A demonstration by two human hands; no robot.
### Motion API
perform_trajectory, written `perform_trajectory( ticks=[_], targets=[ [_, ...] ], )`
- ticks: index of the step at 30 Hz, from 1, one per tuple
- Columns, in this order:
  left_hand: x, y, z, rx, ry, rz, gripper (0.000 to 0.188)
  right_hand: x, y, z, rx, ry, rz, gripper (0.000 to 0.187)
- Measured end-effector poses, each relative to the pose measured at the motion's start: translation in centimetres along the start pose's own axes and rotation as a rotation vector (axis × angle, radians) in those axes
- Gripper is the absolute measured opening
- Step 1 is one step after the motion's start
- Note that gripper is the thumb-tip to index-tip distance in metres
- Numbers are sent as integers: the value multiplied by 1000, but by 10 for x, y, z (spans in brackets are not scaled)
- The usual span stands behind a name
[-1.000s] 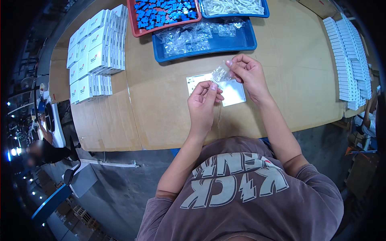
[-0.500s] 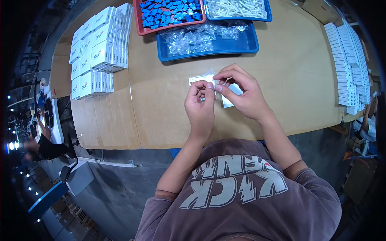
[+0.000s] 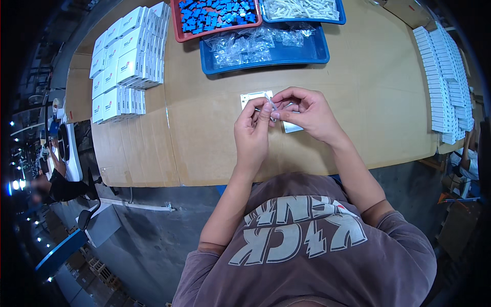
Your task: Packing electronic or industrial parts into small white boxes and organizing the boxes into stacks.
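Close together over the table, both my hands pinch a small thin pale piece (image 3: 271, 100), which may be clear plastic; its kind is too small to make out. My left hand (image 3: 250, 132) grips its lower side with thumb and curled fingers. From the other side my right hand (image 3: 318, 116) closes thumb and fingertips at the piece. Behind the left fingers lies a flat white piece with small dark marks (image 3: 247, 98), partly covered. Below the right fingers another flat white piece (image 3: 291, 126) rests on the table, half hidden by that hand.
Beyond my hands stands a blue tray (image 3: 302, 60) of clear plastic bags. A red tray (image 3: 179, 31) of blue parts and a blue tray (image 3: 341, 16) of whitish sticks adjoin it. White boxes are stacked left (image 3: 128, 66) and right (image 3: 440, 92) on the cardboard-covered table (image 3: 215, 163).
My right hand's fingers have drawn in lower and closer around the small piece. The piece now stands up more plainly between the fingertips. My left hand has barely moved.
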State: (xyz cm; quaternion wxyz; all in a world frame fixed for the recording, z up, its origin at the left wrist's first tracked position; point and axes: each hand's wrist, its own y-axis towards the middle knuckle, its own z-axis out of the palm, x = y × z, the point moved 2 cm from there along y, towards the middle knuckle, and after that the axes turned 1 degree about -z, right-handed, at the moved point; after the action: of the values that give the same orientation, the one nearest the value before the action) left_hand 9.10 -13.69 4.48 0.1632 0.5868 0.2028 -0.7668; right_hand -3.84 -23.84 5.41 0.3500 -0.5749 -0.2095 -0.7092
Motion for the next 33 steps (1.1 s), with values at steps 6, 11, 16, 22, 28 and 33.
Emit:
perform_trajectory(
  ticks=[6, 11, 16, 22, 28, 33],
  targets=[
    [1, -1, -5, 5, 143, 17, 16, -5, 1, -2, -37, -26, 80, 20],
    [2, -3, -2, -30, 306, 67, 12, -6, -3, -3, -88, -7, 113, 18],
    [3, -1, -4, -8, 91, -44, 14, -1, -8, -5, 44, -113, -44, 28],
    [9, -2, -6, 10, 200, 12, 14, 1, -7, -10, -15, -243, 48, 24],
    [6, -4, -4, -35, 427, 138, 10, -5, -7, -10, -96, -308, 25, 17],
    [10, -2, -6, -81, 564, 149, 15, -8, -8, -5, -136, -383, -18, 12]
  ],
)
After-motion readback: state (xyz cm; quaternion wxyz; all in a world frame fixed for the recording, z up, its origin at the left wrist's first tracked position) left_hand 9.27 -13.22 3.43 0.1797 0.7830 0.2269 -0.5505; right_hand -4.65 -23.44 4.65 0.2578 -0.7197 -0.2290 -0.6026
